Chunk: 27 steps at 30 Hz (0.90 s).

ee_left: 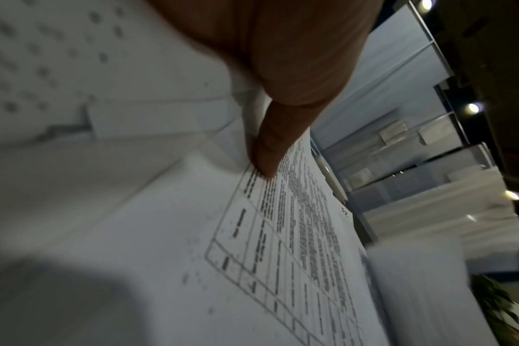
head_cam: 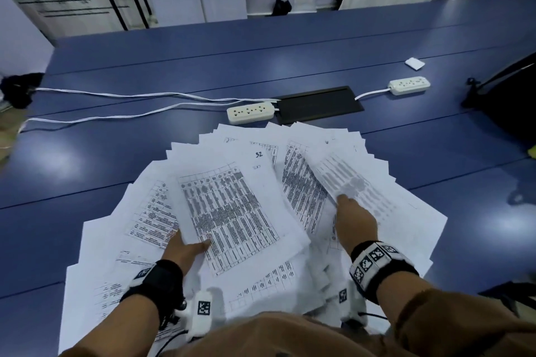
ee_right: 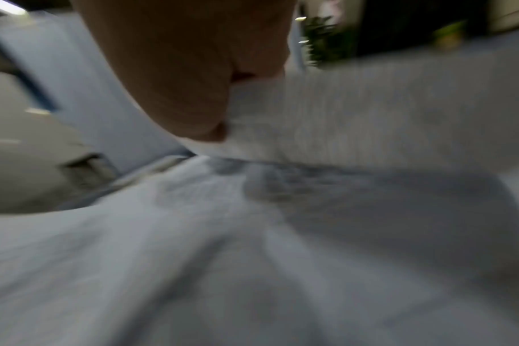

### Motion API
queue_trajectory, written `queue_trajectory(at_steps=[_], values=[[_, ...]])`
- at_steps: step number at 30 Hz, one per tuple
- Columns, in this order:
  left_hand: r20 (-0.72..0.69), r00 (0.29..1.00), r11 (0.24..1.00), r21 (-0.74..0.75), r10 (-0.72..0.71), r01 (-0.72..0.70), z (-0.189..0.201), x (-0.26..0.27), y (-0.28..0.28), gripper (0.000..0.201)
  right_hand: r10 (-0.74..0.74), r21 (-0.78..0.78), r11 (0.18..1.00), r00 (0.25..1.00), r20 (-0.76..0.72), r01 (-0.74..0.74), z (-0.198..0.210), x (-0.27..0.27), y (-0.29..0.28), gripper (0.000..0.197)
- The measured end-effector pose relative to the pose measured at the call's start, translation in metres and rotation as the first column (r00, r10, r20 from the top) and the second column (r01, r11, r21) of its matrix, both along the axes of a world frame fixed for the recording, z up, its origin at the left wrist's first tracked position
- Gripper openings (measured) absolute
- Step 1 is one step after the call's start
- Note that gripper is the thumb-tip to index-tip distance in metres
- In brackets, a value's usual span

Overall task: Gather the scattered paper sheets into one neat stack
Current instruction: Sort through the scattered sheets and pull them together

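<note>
At frame centre, mid-gathering: left hand [head_cam: 185, 251] pinching collected sheets [head_cam: 232, 211], right hand [head_cam: 355, 222] grasping loose sheet [head_cam: 356, 185]; next, merging, squaring edges.

Head view downward; wrist views close.

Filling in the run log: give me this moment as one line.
stage: gathering | left hand: grips held bundle | right hand: grips sheet | loose sheets: fanned on blue table | stack: not formed
</note>
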State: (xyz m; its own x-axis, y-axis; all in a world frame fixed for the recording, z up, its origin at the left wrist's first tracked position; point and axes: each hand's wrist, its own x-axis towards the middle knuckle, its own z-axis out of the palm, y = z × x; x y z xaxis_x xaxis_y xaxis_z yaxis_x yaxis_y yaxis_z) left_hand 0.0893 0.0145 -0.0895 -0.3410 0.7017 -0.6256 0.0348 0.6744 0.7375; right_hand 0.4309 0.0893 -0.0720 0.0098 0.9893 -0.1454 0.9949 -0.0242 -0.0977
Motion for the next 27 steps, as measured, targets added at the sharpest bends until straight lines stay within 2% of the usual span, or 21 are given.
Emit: queue_trajectory(at_steps=[2,3,6,8,10,11,12,14,15,16,17,19,21,23,25,27], values=[[-0.012,0.999,0.999,0.004,-0.039,0.039,0.001,0.011,0.003,0.056,0.12,0.101,0.989,0.986,-0.113,-0.109,0.008,-0.029,-0.001,0.028],[-0.009,0.998,0.998,0.013,-0.058,0.058,0.003,0.018,0.005,0.054,0.151,0.09,0.987,0.969,-0.194,-0.135,0.011,-0.048,-0.003,0.026],[0.044,0.994,0.992,0.084,-0.1,0.096,0.013,0.036,0.011,0.039,0.243,-0.146,0.947,0.934,-0.262,-0.288,0.016,-0.101,-0.012,0.033],[0.113,0.984,0.982,0.145,-0.135,0.118,0.02,0.043,0.014,0.052,0.333,-0.266,0.858,0.87,-0.365,-0.44,0.024,-0.122,-0.016,0.031],[0.056,0.98,0.968,0.174,-0.192,0.18,0.021,0.047,0.017,0.059,0.305,-0.37,0.752,0.786,-0.538,-0.545,0.031,-0.129,-0.018,0.04],[0.013,0.978,0.965,0.171,-0.206,0.201,0.018,0.047,0.017,0.056,0.232,-0.401,0.733,0.756,-0.612,-0.549,0.032,-0.128,-0.017,0.048],[-0.026,0.979,0.967,0.152,-0.203,0.204,0.016,0.045,0.017,0.054,0.134,-0.404,0.759,0.729,-0.671,-0.511,0.032,-0.123,-0.014,0.054],[-0.097,0.98,0.978,0.102,-0.173,0.182,0.012,0.041,0.016,0.05,-0.031,-0.329,0.891,0.683,-0.73,-0.312,0.031,-0.105,-0.006,0.058],[-0.117,0.981,0.983,0.084,-0.154,0.164,0.01,0.037,0.016,0.05,-0.074,-0.259,0.954,0.714,-0.696,-0.154,0.028,-0.093,0.001,0.057],[-0.129,0.984,0.988,0.082,-0.122,0.133,0.008,0.032,0.016,0.048,-0.142,-0.201,0.979,0.779,-0.611,0.02,0.024,-0.078,0.008,0.055],[-0.135,0.988,0.993,0.079,-0.079,0.09,0.008,0.027,0.018,0.045,-0.258,-0.174,0.965,0.82,-0.511,0.196,0.021,-0.062,0.014,0.056],[-0.157,0.987,0.996,0.084,0.029,-0.016,0.003,0.012,0.023,0.04,-0.499,-0.23,0.866,0.785,-0.368,0.444,0.017,-0.034,0.023,0.068],[-0.191,0.972,0.989,0.084,0.137,-0.122,-0.003,-0.006,0.029,0.037,-0.605,-0.311,0.794,0.721,-0.338,0.522,0.012,-0.016,0.029,0.08],[-0.245,0.953,0.984,0.054,0.178,-0.169,-0.008,-0.024,0.031,0.035,-0.637,-0.324,0.771,0.65,-0.416,0.548,0.006,-0.01,0.036,0.087],[-0.284,0.946,0.988,0.029,0.156,-0.154,-0.011,-0.036,0.03,0.036,-0.651,-0.38,0.754,0.53,-0.543,0.536,-0.002,-0.015,0.044,0.089],[-0.273,0.953,0.991,0.02,0.133,-0.132,-0.012,-0.041,0.03,0.03,-0.685,-0.517,0.721,0.365,-0.63,0.461,-0.009,-0.026,0.052,0.086]])
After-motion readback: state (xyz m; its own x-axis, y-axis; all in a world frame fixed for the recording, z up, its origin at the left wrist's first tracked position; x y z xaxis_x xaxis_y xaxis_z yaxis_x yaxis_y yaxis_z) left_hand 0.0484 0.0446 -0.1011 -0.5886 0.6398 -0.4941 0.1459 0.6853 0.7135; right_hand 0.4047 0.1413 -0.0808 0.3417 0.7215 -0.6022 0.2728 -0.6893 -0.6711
